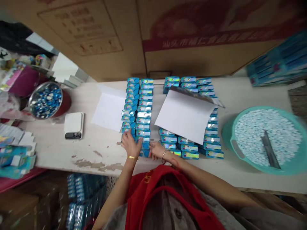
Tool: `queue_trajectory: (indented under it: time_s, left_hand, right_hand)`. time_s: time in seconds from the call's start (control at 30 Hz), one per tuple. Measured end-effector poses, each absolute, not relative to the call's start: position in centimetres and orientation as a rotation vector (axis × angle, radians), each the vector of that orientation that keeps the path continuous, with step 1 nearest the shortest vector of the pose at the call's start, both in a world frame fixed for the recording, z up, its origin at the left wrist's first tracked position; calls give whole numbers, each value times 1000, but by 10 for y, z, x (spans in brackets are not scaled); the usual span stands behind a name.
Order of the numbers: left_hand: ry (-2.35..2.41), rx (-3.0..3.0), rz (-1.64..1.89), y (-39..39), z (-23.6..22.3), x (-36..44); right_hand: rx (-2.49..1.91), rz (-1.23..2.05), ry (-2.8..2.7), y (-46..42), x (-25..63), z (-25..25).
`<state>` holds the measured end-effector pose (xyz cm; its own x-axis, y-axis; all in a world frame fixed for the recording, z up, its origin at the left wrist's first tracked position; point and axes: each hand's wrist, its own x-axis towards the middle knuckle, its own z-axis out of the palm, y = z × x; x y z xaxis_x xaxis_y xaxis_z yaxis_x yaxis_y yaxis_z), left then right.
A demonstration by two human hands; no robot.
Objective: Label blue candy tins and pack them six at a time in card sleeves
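Watching from my distant seat, I've got both hands at the near end of a double row of blue boxes [144,121]. Left hand [131,145] first: its fingers lie on the left column, thumb spread apart from them toward the right column, a gold bracelet [132,157] at the wrist. Now the right hand [157,150]: just beside the row's right edge, fingers bent inward, and I can't tell whether they're clamped on anything. From those fingertips the row runs straight out toward tall cardboard boxes [115,65]. Just right of the right fingers, look, a block of more blue boxes [190,155], with a creased white sheet [183,115] lying across it. Farther right, a teal tub [227,134] full of small white pieces [251,127], a dark scoop [270,150] among them. Over to the left of the left fingers: a flat white paper [110,107] near the row, then a white scale [74,122], and farther out a red-sided metal bowl [67,100] of shiny blue pieces [48,99].
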<state>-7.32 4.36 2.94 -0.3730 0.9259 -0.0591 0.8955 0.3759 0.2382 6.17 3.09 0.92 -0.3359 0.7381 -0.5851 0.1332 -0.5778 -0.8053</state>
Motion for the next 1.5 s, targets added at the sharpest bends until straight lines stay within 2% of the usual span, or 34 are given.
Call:
queue_trajectory:
  time_s: [0.1, 0.2, 0.27, 0.33, 0.5, 0.6, 0.73, 0.87, 0.97, 1.1, 1.27, 1.37, 1.5]
  left_hand:
    - [2140, 1917, 547, 90, 46, -54]
    - [1726, 2131, 857, 162, 70, -4]
    - [1544, 2237, 885, 209, 83, 41]
    - [1416, 2349, 745, 249, 87, 88]
    - [1246, 2540, -16, 292, 51, 167]
    - [1145, 2600, -216, 286, 21, 177]
    - [1161, 2590, -48, 267, 13, 160]
    - [1219, 2456, -14, 254, 33, 136]
    - [1264, 2529, 177, 247, 47, 127]
    - [1241, 2719, 389, 241, 53, 129]
    - [1187, 2804, 564, 233, 47, 131]
    - [1069, 2687, 702, 215, 45, 127]
    - [940, 2230, 926, 185, 56, 122]
  right_hand:
    - [-1512, 1635, -1310, 75, 108, 36]
    - [-1641, 767, -1496, 131, 190, 55]
    - [-1802, 290, -1449, 161, 245, 53]
    - [-1929, 129, -1426, 177, 286, 37]
    - [-1933, 263, -1651, 155, 306, -23]
    - [-1957, 261, -1601, 140, 300, -41]
    - [-1909, 374, -1265, 152, 305, -40]
    - [-1531, 922, -950, 176, 304, -25]
    - [-1337, 1155, -825, 185, 293, -5]
    - [-1273, 1183, -764, 190, 279, 18]
    - [-1284, 1255, -679, 191, 276, 22]
    - [-1325, 1255, -632, 192, 279, 17]
    - [-1397, 1226, -609, 192, 288, 5]
